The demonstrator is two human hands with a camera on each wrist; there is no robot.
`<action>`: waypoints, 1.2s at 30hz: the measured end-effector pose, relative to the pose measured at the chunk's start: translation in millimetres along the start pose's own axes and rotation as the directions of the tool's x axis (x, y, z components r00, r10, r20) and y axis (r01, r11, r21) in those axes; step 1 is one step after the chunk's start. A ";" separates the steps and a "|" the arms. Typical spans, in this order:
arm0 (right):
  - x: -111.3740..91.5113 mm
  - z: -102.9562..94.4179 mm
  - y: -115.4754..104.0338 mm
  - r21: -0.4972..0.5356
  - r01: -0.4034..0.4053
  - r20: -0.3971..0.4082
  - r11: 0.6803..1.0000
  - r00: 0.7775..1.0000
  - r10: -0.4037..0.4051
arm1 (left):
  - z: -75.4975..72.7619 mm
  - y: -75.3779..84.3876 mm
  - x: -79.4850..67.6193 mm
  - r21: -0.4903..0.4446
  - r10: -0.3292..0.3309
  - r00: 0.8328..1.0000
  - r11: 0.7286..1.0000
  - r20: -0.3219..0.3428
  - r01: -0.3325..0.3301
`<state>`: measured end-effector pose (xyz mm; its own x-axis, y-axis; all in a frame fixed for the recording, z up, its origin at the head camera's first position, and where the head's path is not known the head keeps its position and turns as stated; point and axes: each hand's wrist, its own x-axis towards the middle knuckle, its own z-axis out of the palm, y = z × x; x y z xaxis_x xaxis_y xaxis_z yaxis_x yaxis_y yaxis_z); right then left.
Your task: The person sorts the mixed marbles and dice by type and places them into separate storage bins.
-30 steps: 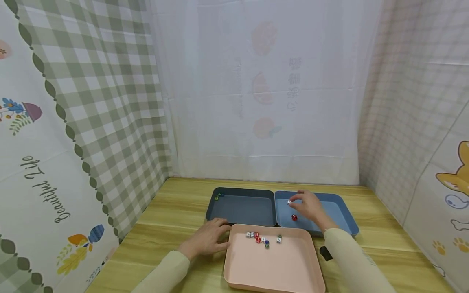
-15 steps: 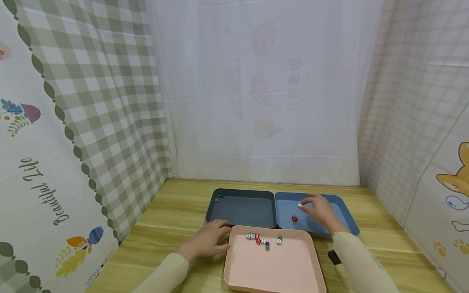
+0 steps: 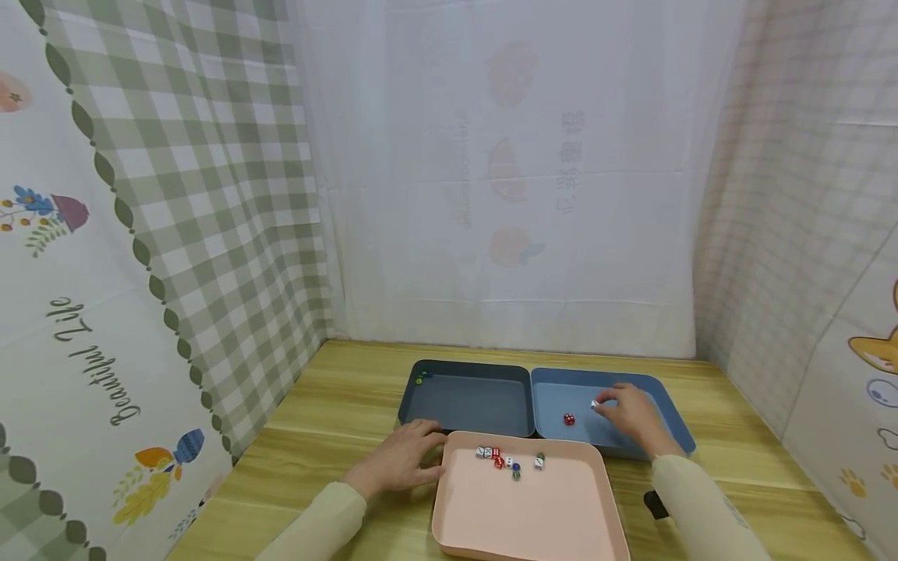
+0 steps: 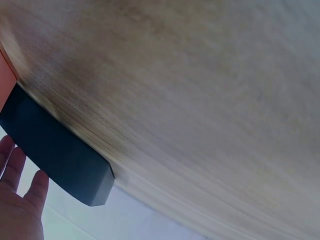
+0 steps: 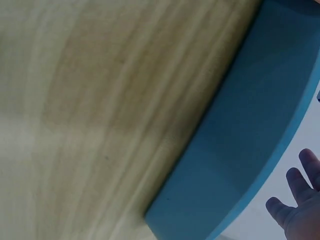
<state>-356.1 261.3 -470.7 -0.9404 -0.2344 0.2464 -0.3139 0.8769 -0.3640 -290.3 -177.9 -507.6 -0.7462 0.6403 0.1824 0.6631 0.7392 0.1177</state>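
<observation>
In the head view my right hand [image 3: 631, 414] pinches a white die [image 3: 595, 404] between thumb and fingertips, over the light blue tray [image 3: 648, 382]. A red die [image 3: 569, 419] lies in that tray, left of the hand. My left hand [image 3: 400, 460] rests with relaxed fingers at the upper left edge of the pink tray [image 3: 526, 514]. Near the pink tray's far side lie several dice, among them red dice [image 3: 498, 462] and a white die [image 3: 509, 462]. The right wrist view catches some spread fingers [image 5: 300, 187] beside the blue wall; the pinch is out of frame there.
A dark grey tray [image 3: 466, 401] stands left of the blue one, with small green dice [image 3: 421, 380] in its far left corner. Both touch or nearly touch the pink tray's far edge. Checked cloth [image 3: 231, 195] and white cloth [image 3: 561, 195] enclose the wooden table [image 3: 358, 389].
My right hand, with the white die pinched, has moved right and a little nearer across the blue tray, passing beyond the red die. The left hand has stayed at the pink tray.
</observation>
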 end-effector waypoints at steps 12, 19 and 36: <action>-5.7 13.0 -2.9 -0.015 -0.033 0.001 0.999 0.999 0.033 | 1.1 1.9 0.1 0.009 -0.006 1.000 1.000 0.010 0.005; -6.9 14.0 -4.6 -0.025 -0.046 0.004 0.999 0.999 0.046 | 1.6 4.2 1.7 -0.004 0.013 1.000 1.000 0.006 -0.013; -3.8 8.2 -19.6 -0.017 -0.022 -0.006 1.000 1.000 0.021 | -4.0 3.3 0.2 0.004 0.005 1.000 1.000 0.002 -0.005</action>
<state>-347.5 241.6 -471.9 -0.9461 -0.2130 0.2439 -0.2913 0.8887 -0.3540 -288.0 -176.2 -503.3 -0.7431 0.6442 0.1808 0.6664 0.7370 0.1128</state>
